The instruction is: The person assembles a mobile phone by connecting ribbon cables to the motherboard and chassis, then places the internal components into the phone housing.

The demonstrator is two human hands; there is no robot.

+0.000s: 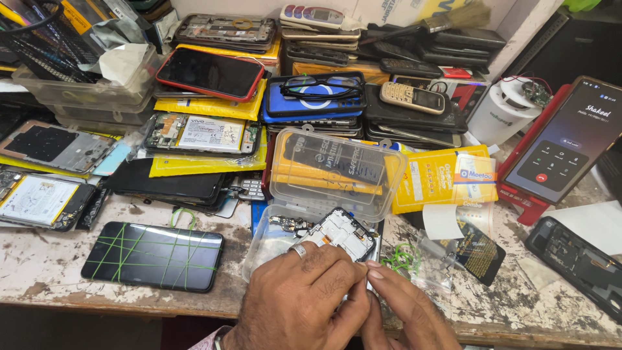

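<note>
Head view: both hands, left hand [304,295] and right hand [405,308], pinch a phone circuit board [340,233] over an open plastic parts box [278,233] on the cluttered desk [52,266], back cover still off

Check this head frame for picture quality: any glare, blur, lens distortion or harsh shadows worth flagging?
Head view: lighting is even and soft, with no hard shadows. Faint reflections sit on the clear plastic lid and the phone bound with green bands. Focus is sharp across the worn bench. The left hand and right hand are slightly soft, cut off by the bottom edge. Wide-angle stretching shows at the corners.
</note>
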